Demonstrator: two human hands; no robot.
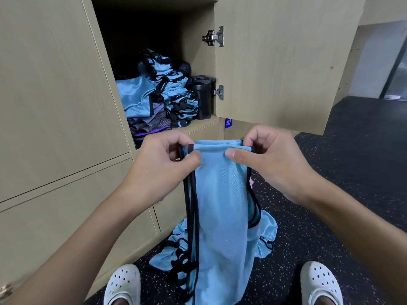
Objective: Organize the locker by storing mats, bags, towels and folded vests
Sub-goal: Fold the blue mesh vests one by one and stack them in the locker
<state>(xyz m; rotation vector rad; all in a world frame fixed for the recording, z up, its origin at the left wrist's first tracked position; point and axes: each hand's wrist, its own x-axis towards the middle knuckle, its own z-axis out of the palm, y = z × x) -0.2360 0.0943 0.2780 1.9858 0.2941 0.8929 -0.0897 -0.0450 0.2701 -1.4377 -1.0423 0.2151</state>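
Observation:
A light blue vest (pixel 222 205) with black trim hangs lengthwise in front of me. My left hand (pixel 167 164) pinches its top left corner and my right hand (pixel 273 161) pinches its top right corner. Its lower end reaches down between my white shoes. Behind it, more blue vests (pixel 265 236) lie crumpled on the floor. The open locker (pixel 198 126) holds a stack of folded blue vests (pixel 176 93), a larger blue fabric piece (pixel 134 95) and grey and purple towels (pixel 149 126) beneath.
The locker door (pixel 282 62) stands open to the right, above my right hand. A black container (pixel 203 95) sits at the locker's right side. Closed locker doors (pixel 50 106) fill the left. The floor (pixel 352 172) is dark speckled rubber.

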